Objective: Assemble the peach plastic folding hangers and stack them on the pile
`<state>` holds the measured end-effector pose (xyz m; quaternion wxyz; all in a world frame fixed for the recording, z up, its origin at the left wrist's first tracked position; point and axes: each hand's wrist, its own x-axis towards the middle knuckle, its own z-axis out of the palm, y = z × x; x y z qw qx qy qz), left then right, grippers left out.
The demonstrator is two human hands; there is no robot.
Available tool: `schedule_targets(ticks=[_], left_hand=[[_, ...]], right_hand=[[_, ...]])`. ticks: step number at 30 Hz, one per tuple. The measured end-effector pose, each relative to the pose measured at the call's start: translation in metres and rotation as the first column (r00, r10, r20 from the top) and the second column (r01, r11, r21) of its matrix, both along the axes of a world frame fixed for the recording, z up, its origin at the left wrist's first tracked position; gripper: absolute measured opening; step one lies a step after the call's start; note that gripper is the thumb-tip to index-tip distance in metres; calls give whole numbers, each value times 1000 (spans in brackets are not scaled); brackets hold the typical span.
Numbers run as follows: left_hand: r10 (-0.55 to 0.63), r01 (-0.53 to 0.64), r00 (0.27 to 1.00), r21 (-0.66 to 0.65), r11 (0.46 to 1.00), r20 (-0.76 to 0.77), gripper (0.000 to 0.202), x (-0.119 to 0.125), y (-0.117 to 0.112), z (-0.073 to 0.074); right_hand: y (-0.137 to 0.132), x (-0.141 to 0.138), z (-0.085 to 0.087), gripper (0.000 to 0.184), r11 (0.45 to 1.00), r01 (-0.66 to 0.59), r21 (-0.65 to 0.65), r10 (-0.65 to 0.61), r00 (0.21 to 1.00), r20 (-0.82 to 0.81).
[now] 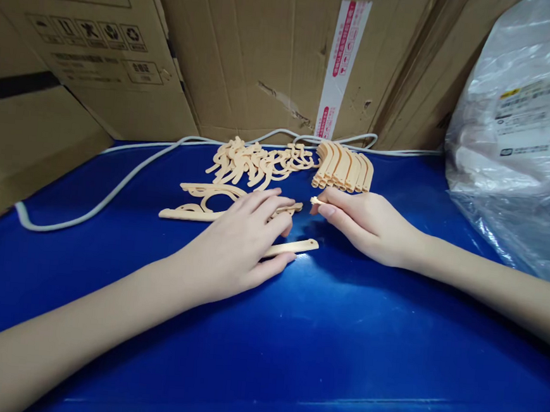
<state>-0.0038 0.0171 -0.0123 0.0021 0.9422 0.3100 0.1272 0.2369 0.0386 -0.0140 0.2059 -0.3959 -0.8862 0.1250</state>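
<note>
My left hand (248, 242) reaches over the blue table, with its fingers bent around a beige plastic arm (295, 248) that has a hole near its end. Thumb and index finger lie on either side of this arm; the palm hides the rest of it. Under and beyond the fingers are flat hanger-like beige parts (191, 214), partly covered. My right hand (368, 226) is closed in a pinch on a small beige plastic piece (318, 201), of which only the tip shows. The two hands are apart.
Behind the hands lie a loose heap of curved beige hooks (240, 163) and a neat row of curved beige arms (342, 167). A white cable (114, 196) runs along the back and left. Cardboard boxes (268, 53) wall the rear; a clear plastic bag (515, 117) stands right.
</note>
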Motion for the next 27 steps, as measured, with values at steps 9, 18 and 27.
schedule_targets(ticks=[9,18,27], left_hand=[[115,-53,975,-310,949,188,21,1,2,-2],[159,-68,957,-344,936,243,19,2,0,-3],[138,-52,960,-331,942,244,16,4,-1,-3]], right_hand=[[0,0,-2,41,999,-32,6,32,999,39],[-3,-3,1,41,998,-56,-40,54,997,-52],[-3,-4,1,41,992,-93,-80,88,994,-57]])
